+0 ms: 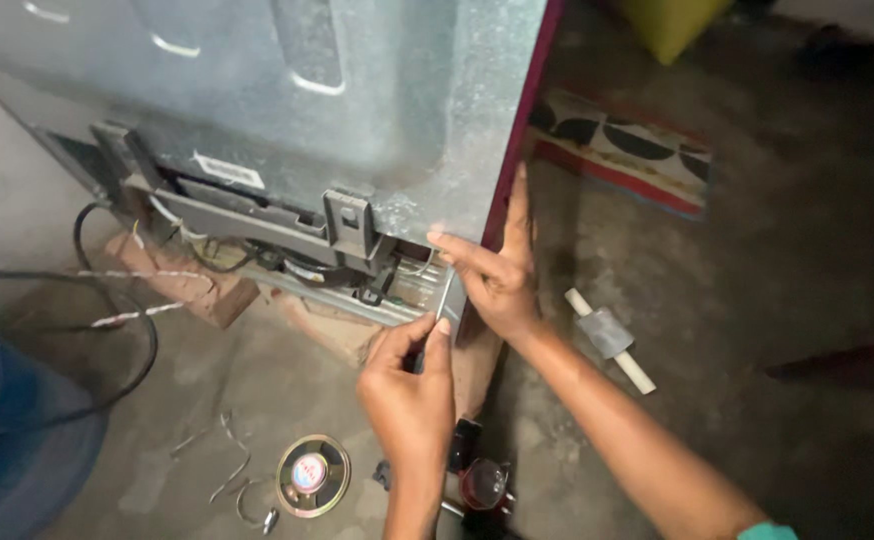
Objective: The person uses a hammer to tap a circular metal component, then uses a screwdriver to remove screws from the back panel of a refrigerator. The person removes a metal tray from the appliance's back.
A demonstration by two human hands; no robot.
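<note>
At far left a blue drum (2, 440) stands on the concrete floor (777, 250), with one black cable (117, 385) looping over it. Two bricks (192, 280) prop the lower rear edge of a grey metal appliance (357, 90), which fills the upper left. One small white rectangular label (229, 171) sits on its back panel, above an open bay of wires (257, 258). Loose bits of wire (227, 460) lie on the floor below. One round speaker (313, 475), gold-rimmed with a red and white centre, lies flat beside them.

The left hand (412, 385) rises from the bottom edge, forearm near vertical, fingers curled shut around the handle of one screwdriver (441, 315). The shaft points up toward the appliance's lower right corner. Whether the tip touches metal cannot be told.

The right hand (497, 275) reaches in from lower right, forearm diagonal. It is open: fingers extend up along the dark red side edge of the appliance, thumb pressed across the grey back corner, just above the screwdriver. It grips nothing.

Below the hands, one small dark glass (484, 483) stands on the floor. Right of the forearm lies one white rod (612, 340) with a grey block around its middle. Further back, one patterned mat (627, 150) in red, white and black lies flat, and a yellow object (672, 22) shows at the top edge.
</note>
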